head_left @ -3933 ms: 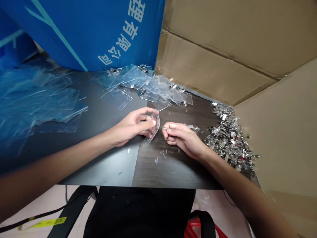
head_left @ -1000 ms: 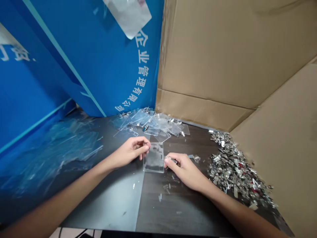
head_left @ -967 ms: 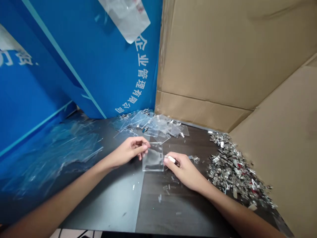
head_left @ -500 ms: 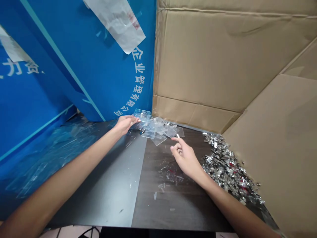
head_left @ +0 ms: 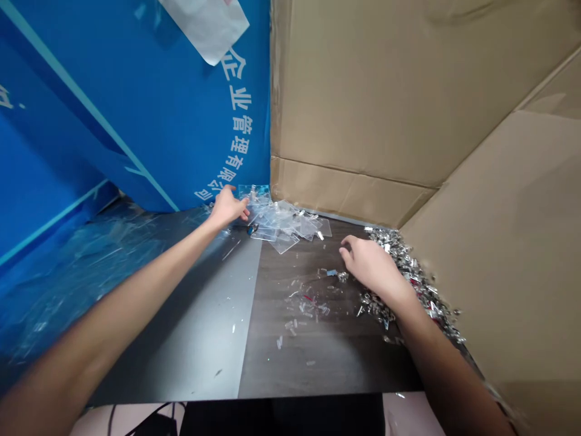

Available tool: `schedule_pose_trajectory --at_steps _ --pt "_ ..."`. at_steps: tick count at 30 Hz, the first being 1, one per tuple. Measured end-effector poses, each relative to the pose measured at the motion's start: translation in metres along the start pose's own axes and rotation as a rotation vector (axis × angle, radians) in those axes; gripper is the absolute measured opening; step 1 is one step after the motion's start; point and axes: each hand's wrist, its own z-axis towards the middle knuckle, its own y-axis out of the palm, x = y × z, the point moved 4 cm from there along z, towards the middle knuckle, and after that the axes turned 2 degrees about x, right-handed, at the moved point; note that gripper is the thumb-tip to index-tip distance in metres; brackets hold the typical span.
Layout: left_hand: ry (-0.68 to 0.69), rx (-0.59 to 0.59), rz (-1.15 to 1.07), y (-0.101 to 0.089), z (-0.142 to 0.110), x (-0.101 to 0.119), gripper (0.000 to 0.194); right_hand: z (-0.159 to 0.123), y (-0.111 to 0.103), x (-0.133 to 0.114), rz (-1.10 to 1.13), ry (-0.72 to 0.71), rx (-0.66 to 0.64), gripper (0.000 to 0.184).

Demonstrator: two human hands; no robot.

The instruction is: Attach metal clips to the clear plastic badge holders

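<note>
The clear plastic badge holder (head_left: 253, 194) now lies on top of the pile of holders (head_left: 285, 224), released by the open left hand (head_left: 229, 207) just beside it; the empty-looking right hand (head_left: 370, 263) has moved over beside the metal clips (head_left: 420, 278).

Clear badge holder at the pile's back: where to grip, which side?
Pinch the clear badge holder by its left edge, coming from the left, beside the left hand. That edge looks free; the right side lies against other holders, the far edge near the blue panel.
</note>
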Motion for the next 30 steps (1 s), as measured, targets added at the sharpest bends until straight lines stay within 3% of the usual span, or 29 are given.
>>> schedule_pose_trajectory --at_steps 2,4,9,15,18,23,26,30 --pt "0.041 0.016 0.053 0.000 -0.002 0.005 0.080 0.000 0.001 0.006 -0.009 -0.044 -0.072 0.024" --pt "0.085 0.034 0.105 -0.003 -0.005 0.008 0.080 -0.001 0.003 0.010 -0.001 -0.095 -0.125 0.018" --pt "0.168 0.073 0.186 -0.010 -0.012 0.006 0.078 -0.004 0.005 0.001 0.040 -0.227 -0.192 0.029" --pt "0.198 -0.034 0.188 -0.021 -0.025 -0.008 0.069 -0.006 0.016 -0.015 0.029 -0.298 -0.174 0.022" --pt "0.210 -0.073 0.246 -0.049 -0.035 -0.022 0.058 -0.006 0.023 -0.015 0.005 -0.309 -0.164 0.021" --pt "0.212 -0.069 0.496 -0.122 -0.057 -0.057 0.045 -0.008 0.025 -0.014 -0.044 -0.300 -0.186 0.012" --pt "0.183 -0.133 0.688 -0.151 -0.071 -0.084 0.063 -0.011 0.023 -0.015 -0.059 -0.285 -0.236 0.012" --pt "0.115 -0.214 0.794 -0.163 -0.086 -0.108 0.084 -0.013 0.020 -0.013 -0.037 -0.291 -0.315 0.012"
